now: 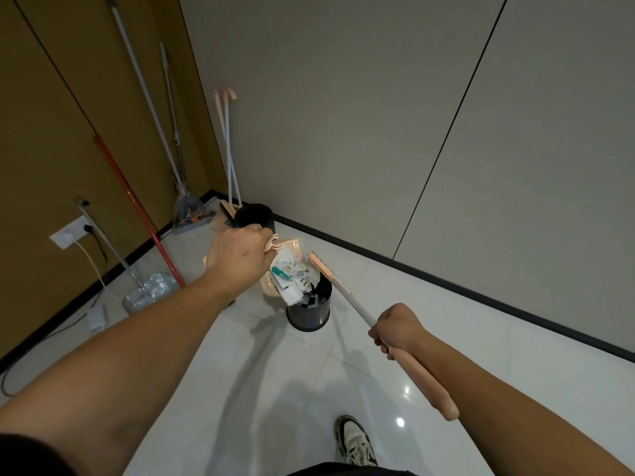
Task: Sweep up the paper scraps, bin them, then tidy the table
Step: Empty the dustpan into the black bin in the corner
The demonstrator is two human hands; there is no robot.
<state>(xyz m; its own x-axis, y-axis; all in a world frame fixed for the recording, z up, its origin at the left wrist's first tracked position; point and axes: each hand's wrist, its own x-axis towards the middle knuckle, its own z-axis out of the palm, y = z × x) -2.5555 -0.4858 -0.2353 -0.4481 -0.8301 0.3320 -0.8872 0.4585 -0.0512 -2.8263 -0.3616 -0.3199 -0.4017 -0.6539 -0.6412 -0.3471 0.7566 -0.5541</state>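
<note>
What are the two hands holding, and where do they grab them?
The left hand grips the dustpan by its handle top. The right hand grips the broom on its handle, near the upper end.

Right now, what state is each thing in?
dustpan: tilted over the bin, tipping scraps out
paper scraps: sliding from the dustpan into the bin
bin: upright, open, partly filled
second bin: upright, open
broom: lifted, head near the bin's rim
left hand: grips the dustpan's handle
right hand: grips the broom's handle
</note>
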